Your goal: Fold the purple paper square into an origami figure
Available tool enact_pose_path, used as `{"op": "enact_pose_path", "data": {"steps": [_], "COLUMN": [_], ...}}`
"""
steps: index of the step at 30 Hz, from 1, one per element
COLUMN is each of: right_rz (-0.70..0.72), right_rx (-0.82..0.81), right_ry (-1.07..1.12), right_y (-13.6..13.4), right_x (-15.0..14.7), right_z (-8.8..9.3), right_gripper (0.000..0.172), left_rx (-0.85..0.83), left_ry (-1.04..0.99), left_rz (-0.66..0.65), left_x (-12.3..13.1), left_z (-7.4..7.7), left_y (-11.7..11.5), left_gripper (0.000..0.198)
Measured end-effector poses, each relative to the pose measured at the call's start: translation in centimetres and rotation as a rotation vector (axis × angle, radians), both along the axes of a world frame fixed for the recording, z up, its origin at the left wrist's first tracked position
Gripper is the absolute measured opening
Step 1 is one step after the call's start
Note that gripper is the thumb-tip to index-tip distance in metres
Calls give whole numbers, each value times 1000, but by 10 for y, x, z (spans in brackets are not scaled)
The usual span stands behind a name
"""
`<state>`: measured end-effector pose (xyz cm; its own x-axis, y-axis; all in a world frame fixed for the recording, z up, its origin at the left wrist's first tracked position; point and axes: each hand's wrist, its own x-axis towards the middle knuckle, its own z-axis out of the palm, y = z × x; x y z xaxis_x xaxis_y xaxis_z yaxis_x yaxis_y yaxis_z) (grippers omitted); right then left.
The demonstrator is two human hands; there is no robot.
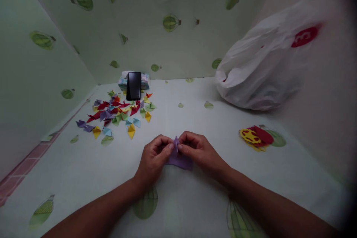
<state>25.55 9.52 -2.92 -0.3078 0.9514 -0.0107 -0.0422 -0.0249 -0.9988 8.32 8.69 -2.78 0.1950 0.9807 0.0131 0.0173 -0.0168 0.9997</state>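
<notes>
A small piece of folded purple paper (176, 145) stands upright between my two hands, in front of me. My left hand (154, 156) pinches its left side with thumb and forefinger. From the other side, my right hand (197, 151) grips it the same way, fingers curled in. Just below lies flat purple paper (180, 162), partly covered by my hands; whether it joins the held fold I cannot tell. Up and to the left, folded paper cranes (118, 111) in red, purple, yellow, green and blue lie in a loose pile.
Behind the cranes, a black phone (134, 86) leans against a tissue box (145, 80). A bulky white plastic bag (259, 63) stands at the back right. Nearer on the right are yellow and red cut-out pieces (252, 137). The tablecloth (178, 200) has a green balloon print.
</notes>
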Motion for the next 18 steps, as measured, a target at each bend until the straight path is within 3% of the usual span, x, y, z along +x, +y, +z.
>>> {"op": "enact_pose_path", "data": {"steps": [5,18], "right_rz": [-36,58], "right_rx": [22,-25], "right_ry": [-44,156], "right_y": [0,-2], "right_x": [0,-1], "right_z": [0,-2], "right_gripper": [18,17], "left_rx": [-64,-229], "left_ry": [-38,-331], "left_rz": [-41,-114], "left_x": [1,3], "left_z": [-2,-11], "left_y": [1,5], "left_gripper": [19,17]}}
